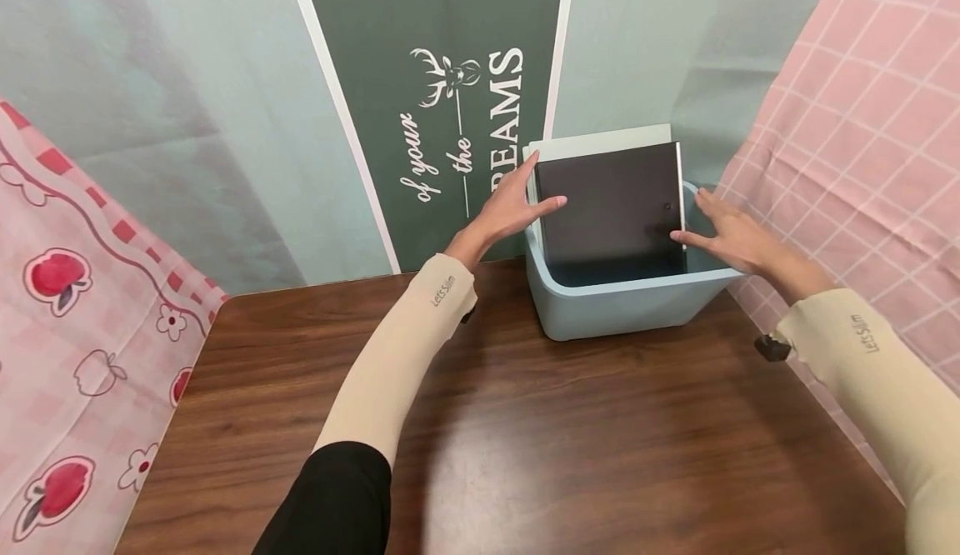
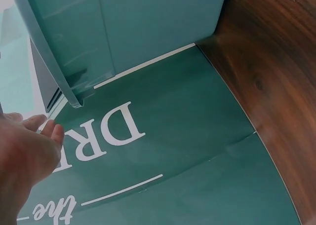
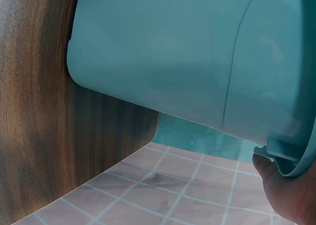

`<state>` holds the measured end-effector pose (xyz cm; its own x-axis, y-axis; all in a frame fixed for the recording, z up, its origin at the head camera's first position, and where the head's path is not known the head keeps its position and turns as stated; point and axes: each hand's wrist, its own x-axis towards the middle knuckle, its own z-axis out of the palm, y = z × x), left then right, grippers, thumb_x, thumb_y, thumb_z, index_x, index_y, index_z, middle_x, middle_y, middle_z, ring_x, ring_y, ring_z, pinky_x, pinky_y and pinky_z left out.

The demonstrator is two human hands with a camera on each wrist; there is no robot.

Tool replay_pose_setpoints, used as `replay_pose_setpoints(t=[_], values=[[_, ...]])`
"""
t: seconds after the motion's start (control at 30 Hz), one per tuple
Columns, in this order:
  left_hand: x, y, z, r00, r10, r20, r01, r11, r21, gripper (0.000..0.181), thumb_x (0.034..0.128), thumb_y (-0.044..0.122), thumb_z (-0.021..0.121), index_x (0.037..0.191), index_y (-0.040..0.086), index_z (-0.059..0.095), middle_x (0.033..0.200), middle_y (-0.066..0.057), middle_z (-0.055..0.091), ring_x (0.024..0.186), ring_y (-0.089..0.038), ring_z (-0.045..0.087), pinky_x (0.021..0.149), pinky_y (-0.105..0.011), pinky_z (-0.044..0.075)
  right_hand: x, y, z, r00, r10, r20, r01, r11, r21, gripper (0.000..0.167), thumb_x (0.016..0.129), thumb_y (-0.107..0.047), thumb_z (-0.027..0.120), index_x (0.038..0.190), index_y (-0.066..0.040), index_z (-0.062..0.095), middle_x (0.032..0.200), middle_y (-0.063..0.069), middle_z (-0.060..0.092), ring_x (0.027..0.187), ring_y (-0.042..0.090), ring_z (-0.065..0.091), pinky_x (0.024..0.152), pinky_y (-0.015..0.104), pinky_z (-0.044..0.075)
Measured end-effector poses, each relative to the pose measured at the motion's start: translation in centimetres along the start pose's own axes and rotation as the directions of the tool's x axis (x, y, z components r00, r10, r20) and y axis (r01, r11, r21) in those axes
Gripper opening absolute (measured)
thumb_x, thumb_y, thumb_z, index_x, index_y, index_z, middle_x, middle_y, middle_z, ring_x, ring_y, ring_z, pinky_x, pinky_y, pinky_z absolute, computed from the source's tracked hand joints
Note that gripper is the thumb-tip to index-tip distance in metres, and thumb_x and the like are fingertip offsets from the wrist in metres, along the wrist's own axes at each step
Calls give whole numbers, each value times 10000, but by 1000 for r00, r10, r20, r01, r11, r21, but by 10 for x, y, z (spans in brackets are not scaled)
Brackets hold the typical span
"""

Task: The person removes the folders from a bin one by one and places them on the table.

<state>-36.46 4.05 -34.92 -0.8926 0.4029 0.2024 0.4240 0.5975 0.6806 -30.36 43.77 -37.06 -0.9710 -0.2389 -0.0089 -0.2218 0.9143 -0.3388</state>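
A black folder-like panel [image 1: 611, 205] with a pale right edge stands tilted in a light blue plastic bin [image 1: 637, 301]. Behind it rises a pale, whitish flat panel [image 1: 611, 140]. My left hand [image 1: 510, 205] is at the left side of these panels, its thumb over the black front and index finger along the left edge. In the left wrist view, its fingertips are by the bin's rim. My right hand [image 1: 738, 234] lies at the bin's right rim, fingers outside, thumb stretched inward to the black panel's edge. The bin's wall hides the panels' lower parts.
The bin stands at the back right of a brown wooden table [image 1: 480, 422]. Close behind is a green and grey curtain [image 1: 420, 63] with white lettering. Pink checked cloth [image 1: 885, 138] hangs at the right, and apple-print cloth [image 1: 82, 330] at the left.
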Motion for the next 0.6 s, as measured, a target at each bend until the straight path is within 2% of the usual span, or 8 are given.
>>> replay_pose_setpoints(t=[0.37,0.6], values=[[6,2,3,999,-36,-26,36,999,32,991,975,594,681,1725,271,121,1714,-90,308,1577,-229,253,1245,-465,339,1,1,2,1000,14,-5,-14,1000,-16,1007,1060,-608,512,1677,22,25,1748,246,-44,1548,596,79,1201,767,122],[10,6,4,999,23,-47,-21,998,58,919,1004,507,680,1711,166,201,1715,-93,329,1551,-291,288,1255,-451,301,2,3,2,1000,10,-15,-10,1000,-24,1022,1055,-614,521,1669,43,35,1743,264,-24,1553,586,82,1210,756,119]])
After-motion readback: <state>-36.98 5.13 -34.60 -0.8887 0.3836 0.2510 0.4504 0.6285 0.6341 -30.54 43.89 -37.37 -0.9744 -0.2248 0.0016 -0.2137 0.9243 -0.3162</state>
